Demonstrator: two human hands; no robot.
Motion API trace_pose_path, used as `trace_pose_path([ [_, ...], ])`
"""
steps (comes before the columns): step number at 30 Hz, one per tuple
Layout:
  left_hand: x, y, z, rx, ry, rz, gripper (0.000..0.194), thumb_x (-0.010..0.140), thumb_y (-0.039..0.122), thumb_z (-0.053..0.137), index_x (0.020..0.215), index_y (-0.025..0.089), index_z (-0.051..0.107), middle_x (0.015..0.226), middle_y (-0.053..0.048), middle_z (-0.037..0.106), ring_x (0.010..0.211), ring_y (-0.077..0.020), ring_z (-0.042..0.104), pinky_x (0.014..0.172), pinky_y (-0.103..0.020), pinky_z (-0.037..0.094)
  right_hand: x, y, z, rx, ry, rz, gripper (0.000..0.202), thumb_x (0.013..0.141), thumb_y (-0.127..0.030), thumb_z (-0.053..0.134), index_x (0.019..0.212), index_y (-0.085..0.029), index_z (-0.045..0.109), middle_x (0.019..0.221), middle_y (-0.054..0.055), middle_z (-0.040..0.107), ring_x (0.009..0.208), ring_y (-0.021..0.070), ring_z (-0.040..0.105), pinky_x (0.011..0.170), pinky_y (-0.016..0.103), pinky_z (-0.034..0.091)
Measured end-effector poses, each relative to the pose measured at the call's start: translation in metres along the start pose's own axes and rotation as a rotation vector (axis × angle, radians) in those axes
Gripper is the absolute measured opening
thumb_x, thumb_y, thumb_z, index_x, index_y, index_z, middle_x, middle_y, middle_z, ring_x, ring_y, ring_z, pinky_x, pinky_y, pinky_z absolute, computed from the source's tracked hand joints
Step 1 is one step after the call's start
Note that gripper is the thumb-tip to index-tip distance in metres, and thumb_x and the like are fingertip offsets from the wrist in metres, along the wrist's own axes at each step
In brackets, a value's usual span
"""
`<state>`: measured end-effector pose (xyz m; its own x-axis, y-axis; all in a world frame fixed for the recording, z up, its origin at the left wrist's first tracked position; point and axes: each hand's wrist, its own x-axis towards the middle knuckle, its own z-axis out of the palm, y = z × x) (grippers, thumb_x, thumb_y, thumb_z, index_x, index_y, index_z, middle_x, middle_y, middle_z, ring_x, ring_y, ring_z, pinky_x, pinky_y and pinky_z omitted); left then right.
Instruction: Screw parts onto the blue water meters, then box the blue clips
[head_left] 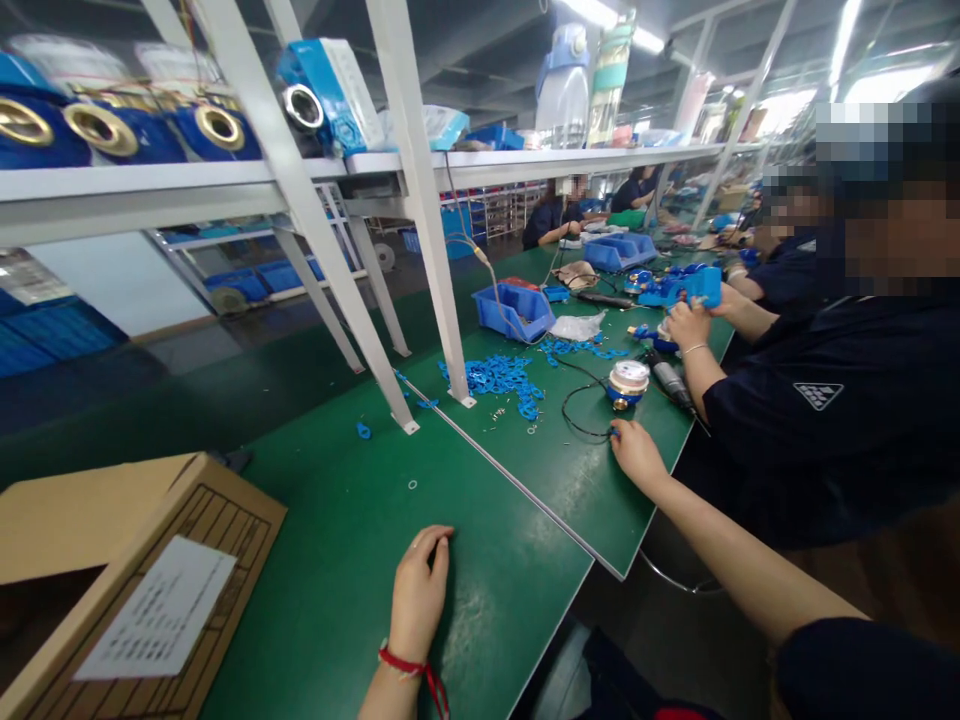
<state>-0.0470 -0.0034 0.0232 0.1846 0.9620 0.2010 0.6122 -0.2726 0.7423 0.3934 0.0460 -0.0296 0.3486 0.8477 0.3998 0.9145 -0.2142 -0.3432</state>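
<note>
**A:** ok nearest thing: left hand (418,590), red string on the wrist, lying knuckles-up on the green bench mat (337,560), fingers curled, holding nothing. Brown cardboard box (142,560) sits off to its left.

**B:** and the right hand (636,452) is stretched further out, fingertips on the thin black cable (581,420), pinching a small blue bit I think. Round brass-and-white water meter (628,382) just beyond, scattered blue plastic clips (499,378) past that.
</note>
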Motion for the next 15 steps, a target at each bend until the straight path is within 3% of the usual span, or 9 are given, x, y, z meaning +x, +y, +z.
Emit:
trace_pose_path([
  [4,0.000,0.001,0.001,-0.012,-0.007,-0.009,0.029,0.087,0.033,0.040,0.093,0.020,0.065,0.102,-0.007,0.064,0.099,-0.0202,0.059,0.092,-0.037,0.046,0.000,-0.012,-0.006,0.011,0.015,-0.027,0.033,0.082,-0.021,0.046,0.111,-0.011,0.055,0.090,0.014,0.056,0.088,0.0249,0.054,0.083,0.037,0.043],
  [8,-0.001,0.001,0.001,-0.027,-0.014,-0.014,0.030,0.088,0.032,0.038,0.094,0.019,0.064,0.102,-0.008,0.063,0.099,-0.0201,0.058,0.092,-0.037,0.046,0.015,-0.040,-0.008,0.055,0.019,-0.118,0.030,0.085,-0.026,0.044,0.111,-0.015,0.055,0.099,0.012,0.055,0.093,0.0222,0.054,0.087,0.034,0.043],
  [11,-0.001,0.002,0.001,-0.033,-0.010,-0.012,0.030,0.089,0.031,0.038,0.093,0.019,0.064,0.101,-0.008,0.063,0.099,-0.0202,0.058,0.091,-0.037,0.046,0.044,-0.070,0.006,0.090,-0.024,-0.209,0.027,0.088,-0.027,0.040,0.106,-0.018,0.059,0.103,0.009,0.055,0.093,0.0179,0.054,0.087,0.029,0.043],
  [15,-0.002,0.005,-0.001,-0.040,-0.007,-0.013,0.029,0.089,0.030,0.037,0.092,0.019,0.065,0.100,-0.008,0.064,0.098,-0.0198,0.059,0.092,-0.037,0.046,0.087,-0.113,0.041,0.091,-0.080,-0.282,0.031,0.089,-0.033,0.042,0.111,-0.018,0.059,0.114,0.010,0.053,0.103,0.0182,0.051,0.093,0.029,0.040],
])
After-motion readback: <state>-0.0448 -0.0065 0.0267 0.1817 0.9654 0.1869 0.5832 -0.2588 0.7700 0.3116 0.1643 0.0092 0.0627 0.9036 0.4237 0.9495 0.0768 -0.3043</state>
